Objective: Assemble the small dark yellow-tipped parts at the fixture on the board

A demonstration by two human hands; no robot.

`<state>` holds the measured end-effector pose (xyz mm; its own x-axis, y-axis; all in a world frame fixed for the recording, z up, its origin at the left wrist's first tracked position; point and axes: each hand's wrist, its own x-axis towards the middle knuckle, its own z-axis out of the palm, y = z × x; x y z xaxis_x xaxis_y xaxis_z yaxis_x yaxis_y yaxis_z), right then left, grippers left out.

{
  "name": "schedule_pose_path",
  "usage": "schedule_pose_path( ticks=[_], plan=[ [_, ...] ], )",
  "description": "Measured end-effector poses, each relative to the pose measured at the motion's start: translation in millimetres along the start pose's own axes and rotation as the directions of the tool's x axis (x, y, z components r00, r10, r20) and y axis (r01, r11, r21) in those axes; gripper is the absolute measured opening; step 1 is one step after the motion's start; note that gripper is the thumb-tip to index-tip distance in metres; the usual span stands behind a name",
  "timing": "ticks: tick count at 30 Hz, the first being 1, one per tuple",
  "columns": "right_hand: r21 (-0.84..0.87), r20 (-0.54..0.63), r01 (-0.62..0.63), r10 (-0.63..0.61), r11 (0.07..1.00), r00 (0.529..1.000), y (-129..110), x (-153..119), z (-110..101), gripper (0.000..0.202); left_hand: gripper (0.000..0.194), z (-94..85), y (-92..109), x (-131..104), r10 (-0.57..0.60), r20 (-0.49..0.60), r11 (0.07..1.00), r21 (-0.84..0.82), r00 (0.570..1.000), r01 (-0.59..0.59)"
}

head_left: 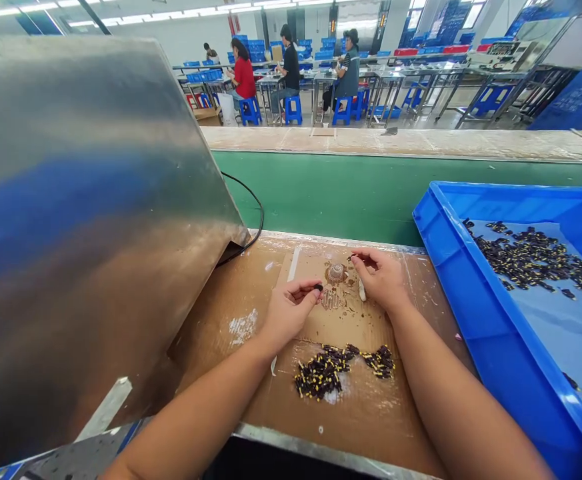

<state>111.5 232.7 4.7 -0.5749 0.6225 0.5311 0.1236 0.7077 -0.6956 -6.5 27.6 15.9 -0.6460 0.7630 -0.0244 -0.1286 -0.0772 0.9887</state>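
Thumb and fingers of my left hand pinch a small black part above the cardboard sheet. My right hand is also pinched, with a small dark piece at its fingertips; its exact kind is too small to make out. Between the hands, a small round clear cup-like piece sits on the cardboard. Nearer to me lies a loose pile of small black parts with yellow ends, and a smaller cluster of the same parts spreads to its right.
A blue bin holding many dark parts stands at the right. A large metal housing fills the left, with a black cable behind it. Beyond runs a green belt; several people sit at far tables.
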Motion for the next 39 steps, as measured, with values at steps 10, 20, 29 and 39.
schedule_pose_path(
  ticks=[10,20,29,39],
  plan=[
    [-0.08,0.135,0.233,-0.221,0.969,0.966,-17,0,4,0.022,0.016,-2.3,11,0,0.013,-0.069,0.999,0.034,0.998,-0.011],
    [-0.116,0.167,0.272,-0.251,0.955,0.954,-21,-1,7,0.021,0.009,-1.4,10,2,-0.031,-0.057,0.986,-0.167,0.998,0.021],
    [-0.134,0.154,0.249,-0.228,0.959,0.961,-21,-3,7,0.02,0.017,-1.8,9,1,-0.009,-0.056,0.995,-0.098,0.998,0.003],
    [-0.133,0.172,0.25,-0.227,0.959,0.959,-20,-2,8,0.022,0.023,0.5,9,-1,-0.043,-0.049,0.976,-0.214,0.998,0.032]
  ],
)
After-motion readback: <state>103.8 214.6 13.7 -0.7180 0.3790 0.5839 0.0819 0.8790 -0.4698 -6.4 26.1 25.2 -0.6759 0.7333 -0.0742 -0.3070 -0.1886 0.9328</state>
